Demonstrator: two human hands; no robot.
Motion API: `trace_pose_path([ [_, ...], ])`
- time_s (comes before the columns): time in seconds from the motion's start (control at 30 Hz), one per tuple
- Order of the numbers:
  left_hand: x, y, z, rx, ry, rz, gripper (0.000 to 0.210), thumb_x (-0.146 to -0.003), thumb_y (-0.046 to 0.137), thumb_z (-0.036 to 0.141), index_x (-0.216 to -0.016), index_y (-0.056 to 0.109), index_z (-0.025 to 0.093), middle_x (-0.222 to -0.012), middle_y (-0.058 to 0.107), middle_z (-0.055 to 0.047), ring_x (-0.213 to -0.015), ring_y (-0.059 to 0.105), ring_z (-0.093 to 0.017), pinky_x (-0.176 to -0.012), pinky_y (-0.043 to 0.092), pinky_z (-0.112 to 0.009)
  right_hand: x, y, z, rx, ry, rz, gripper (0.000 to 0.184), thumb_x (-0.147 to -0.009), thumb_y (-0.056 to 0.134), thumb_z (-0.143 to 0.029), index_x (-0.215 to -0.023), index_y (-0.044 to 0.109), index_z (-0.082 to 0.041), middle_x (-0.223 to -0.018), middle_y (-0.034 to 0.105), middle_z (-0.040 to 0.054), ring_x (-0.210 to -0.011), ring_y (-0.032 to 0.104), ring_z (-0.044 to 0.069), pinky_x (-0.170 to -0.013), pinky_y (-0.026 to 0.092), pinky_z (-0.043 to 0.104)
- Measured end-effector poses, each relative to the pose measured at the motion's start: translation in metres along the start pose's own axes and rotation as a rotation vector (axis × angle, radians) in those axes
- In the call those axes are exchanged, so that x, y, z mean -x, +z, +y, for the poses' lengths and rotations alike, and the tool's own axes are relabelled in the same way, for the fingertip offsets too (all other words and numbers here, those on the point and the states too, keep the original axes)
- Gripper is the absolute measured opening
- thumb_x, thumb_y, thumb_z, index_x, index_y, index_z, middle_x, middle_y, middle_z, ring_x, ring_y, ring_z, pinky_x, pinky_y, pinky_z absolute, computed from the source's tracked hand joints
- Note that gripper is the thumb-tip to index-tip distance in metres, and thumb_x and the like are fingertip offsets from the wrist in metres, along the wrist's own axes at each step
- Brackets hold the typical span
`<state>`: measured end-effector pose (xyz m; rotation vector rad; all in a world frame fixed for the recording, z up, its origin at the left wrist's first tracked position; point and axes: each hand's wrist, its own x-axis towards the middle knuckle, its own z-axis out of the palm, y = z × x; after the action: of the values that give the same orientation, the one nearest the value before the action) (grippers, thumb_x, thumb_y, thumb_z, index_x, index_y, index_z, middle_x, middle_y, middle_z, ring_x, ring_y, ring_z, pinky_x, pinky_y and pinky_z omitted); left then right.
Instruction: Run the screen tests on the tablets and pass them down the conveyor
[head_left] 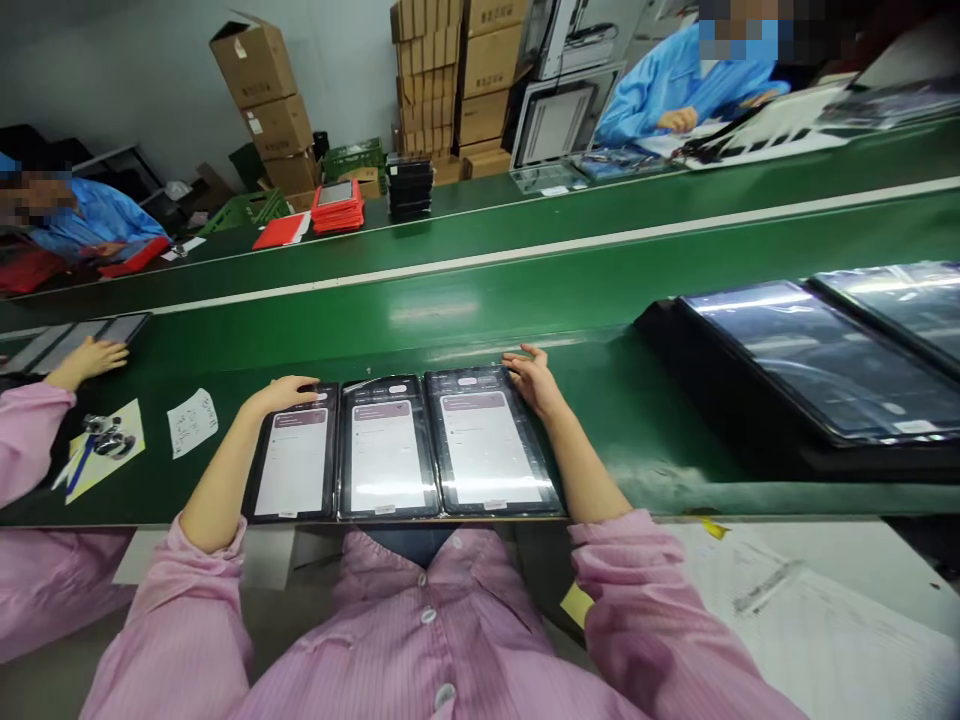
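Observation:
Three tablets lie side by side at the bench's front edge, screens lit with a white page under a mauve banner: a left tablet (298, 465), a middle tablet (385, 455) and a right tablet (491, 445). My left hand (283, 395) rests over the top edge of the left tablet, fingers stretched to the right. At the upper right corner of the right tablet is my right hand (532, 378), its fingers apart and touching the edge. Neither hand grips anything that I can see.
Black stacks topped with wrapped tablets (795, 350) stand at the right. A handwritten paper slip (193, 422) and a yellow note (112, 450) with pens lie left. A co-worker's hand (94, 360) reaches in there. Across the green bench (525, 265) sit two people in blue.

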<state>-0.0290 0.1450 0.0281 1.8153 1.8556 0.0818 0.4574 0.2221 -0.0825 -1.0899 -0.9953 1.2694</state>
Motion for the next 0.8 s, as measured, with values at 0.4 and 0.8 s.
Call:
trace_pose_path([
  [0.4, 0.143, 0.063, -0.030, 0.129, 0.158, 0.484, 0.054, -0.099, 0.037, 0.055, -0.129, 0.067, 0.021, -0.135, 0.067, -0.008, -0.131, 0.057, -0.028, -0.121, 0.036, -0.048, 0.126, -0.009, -0.050, 0.939, -0.474, -0.199, 0.041, -0.098, 0.045, -0.055, -0.126, 0.065, -0.033, -0.127, 0.059, 0.0117, -0.125, 0.050, 0.032, -0.110, 0.037, 0.056],
  [0.8, 0.176, 0.121, -0.030, -0.081, 0.323, 0.709, 0.047, -0.100, 0.041, 0.037, -0.145, 0.054, 0.037, -0.126, 0.071, -0.007, -0.121, 0.064, -0.031, -0.117, 0.039, -0.058, 0.106, 0.130, -0.053, 1.454, -0.583, -0.439, 0.066, -0.092, 0.062, -0.060, -0.149, 0.052, -0.029, -0.158, 0.039, 0.0211, -0.143, 0.035, 0.045, -0.115, 0.015, 0.073],
])
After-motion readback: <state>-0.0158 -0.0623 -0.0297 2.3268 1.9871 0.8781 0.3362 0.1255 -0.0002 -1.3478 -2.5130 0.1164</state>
